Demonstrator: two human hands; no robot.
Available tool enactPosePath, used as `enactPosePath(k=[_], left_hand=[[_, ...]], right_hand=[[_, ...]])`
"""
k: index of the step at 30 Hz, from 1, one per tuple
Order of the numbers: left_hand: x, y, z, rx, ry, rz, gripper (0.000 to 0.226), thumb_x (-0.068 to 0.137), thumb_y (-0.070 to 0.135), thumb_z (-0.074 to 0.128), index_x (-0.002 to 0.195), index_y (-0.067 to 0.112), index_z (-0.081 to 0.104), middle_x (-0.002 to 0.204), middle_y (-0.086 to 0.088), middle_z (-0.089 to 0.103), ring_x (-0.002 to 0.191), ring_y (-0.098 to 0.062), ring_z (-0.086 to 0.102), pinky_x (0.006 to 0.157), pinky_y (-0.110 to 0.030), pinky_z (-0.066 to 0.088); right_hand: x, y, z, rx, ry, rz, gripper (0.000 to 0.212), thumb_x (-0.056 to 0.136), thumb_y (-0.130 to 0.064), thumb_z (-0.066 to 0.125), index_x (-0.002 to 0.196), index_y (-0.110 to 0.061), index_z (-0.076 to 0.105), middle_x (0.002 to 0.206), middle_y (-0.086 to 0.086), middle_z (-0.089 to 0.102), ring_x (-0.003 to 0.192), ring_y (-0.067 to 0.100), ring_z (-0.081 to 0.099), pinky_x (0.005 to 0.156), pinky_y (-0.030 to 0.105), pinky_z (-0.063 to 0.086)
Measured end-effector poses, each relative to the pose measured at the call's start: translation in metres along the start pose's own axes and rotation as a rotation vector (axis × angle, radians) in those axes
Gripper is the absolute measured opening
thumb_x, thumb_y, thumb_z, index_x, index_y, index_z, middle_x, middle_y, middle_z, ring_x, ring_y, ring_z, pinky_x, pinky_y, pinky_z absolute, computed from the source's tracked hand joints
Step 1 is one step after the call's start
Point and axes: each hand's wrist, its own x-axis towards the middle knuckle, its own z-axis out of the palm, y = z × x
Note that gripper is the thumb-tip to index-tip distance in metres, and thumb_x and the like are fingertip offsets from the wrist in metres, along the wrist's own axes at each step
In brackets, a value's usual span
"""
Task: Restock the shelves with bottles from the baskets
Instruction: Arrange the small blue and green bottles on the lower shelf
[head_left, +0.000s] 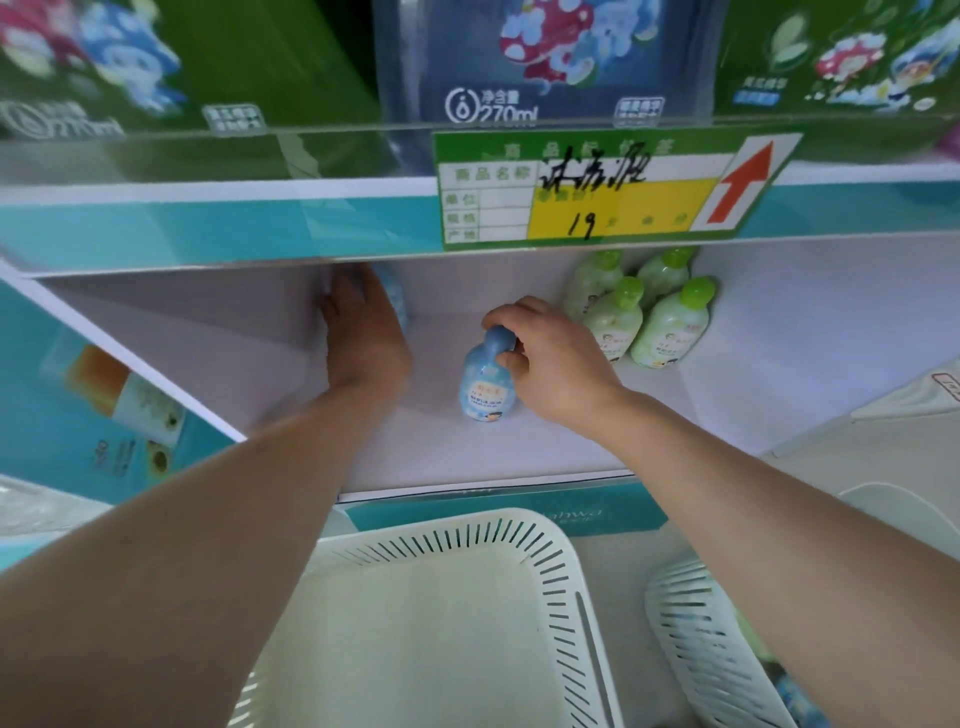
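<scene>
Bright, even light; blurred, warped edges.

On the shelf (467, 457), the middle bottle (485, 384) stands under my right hand (545, 358), with four bottles (665, 327) behind it to the right. The back bottle (397, 296) lies beyond my left hand (363, 332). Below the shelf sits a basket (571, 561), with a second basket (685, 623) to its right.

— What sort of place is this?
— A shop. A green price tag (597, 192) with a handwritten 19 and a red arrow is fixed to the upper shelf (208, 228).
— Anything else?
— Identical green-capped bottles (670, 325) stand in rows on the lower shelf (519, 447). Printed boxes (524, 62) marked 270ml line the shelf above, and a white basket (467, 597) sits in front.
</scene>
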Motion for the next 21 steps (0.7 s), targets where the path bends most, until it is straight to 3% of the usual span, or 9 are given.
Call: enactPosePath(k=[5, 10, 13, 16, 21], left_hand=[[-0.033, -0.01, 0.009, 0.036, -0.047, 0.09, 0.06, 0.084, -0.003, 0.049, 0.141, -0.002, 0.029, 0.135, -0.023, 0.036, 0.119, -0.037, 0.038, 0.1, -0.037, 0.033], [-0.046, -0.02, 0.013, 0.081, -0.102, 0.14, 0.051, 0.086, 0.004, 0.054, 0.133, 0.006, 0.038, 0.13, -0.015, 0.043, 0.114, -0.031, 0.043, 0.096, -0.034, 0.037], [-0.049, -0.024, 0.013, 0.209, -0.128, 0.169, 0.044, 0.088, 0.013, 0.056, 0.128, 0.006, 0.04, 0.126, -0.013, 0.045, 0.114, -0.028, 0.046, 0.096, -0.031, 0.038], [-0.05, -0.027, 0.013, 0.325, -0.143, 0.221, 0.042, 0.091, 0.019, 0.053, 0.129, 0.007, 0.039, 0.125, -0.012, 0.046, 0.114, -0.027, 0.047, 0.099, -0.03, 0.036], [-0.051, -0.031, 0.018, 0.35, -0.165, 0.215, 0.042, 0.089, 0.021, 0.056, 0.126, 0.01, 0.039, 0.123, -0.009, 0.048, 0.112, -0.026, 0.049, 0.092, -0.032, 0.041]], right_hand=[[0.027, -0.006, 0.007, -0.055, 0.02, -0.025, 0.032, 0.087, -0.01, 0.055, 0.117, -0.019, 0.059, 0.114, 0.006, 0.055, 0.106, 0.029, 0.054, 0.084, 0.041, 0.049], [0.056, -0.012, 0.014, -0.106, 0.006, -0.08, 0.031, 0.088, -0.007, 0.051, 0.117, -0.014, 0.059, 0.118, 0.01, 0.059, 0.11, 0.031, 0.053, 0.087, 0.037, 0.046], [0.071, -0.013, 0.02, -0.071, -0.001, -0.024, 0.026, 0.091, -0.009, 0.048, 0.114, -0.014, 0.059, 0.118, 0.011, 0.06, 0.109, 0.032, 0.054, 0.089, 0.036, 0.045], [0.086, -0.011, 0.029, -0.114, -0.059, 0.042, 0.03, 0.097, -0.016, 0.044, 0.125, -0.012, 0.054, 0.133, 0.014, 0.052, 0.123, 0.033, 0.046, 0.097, 0.034, 0.038], [0.103, -0.013, 0.039, 0.013, -0.013, 0.118, 0.033, 0.097, -0.015, 0.041, 0.129, -0.011, 0.049, 0.139, 0.012, 0.046, 0.127, 0.027, 0.041, 0.102, 0.03, 0.033]])
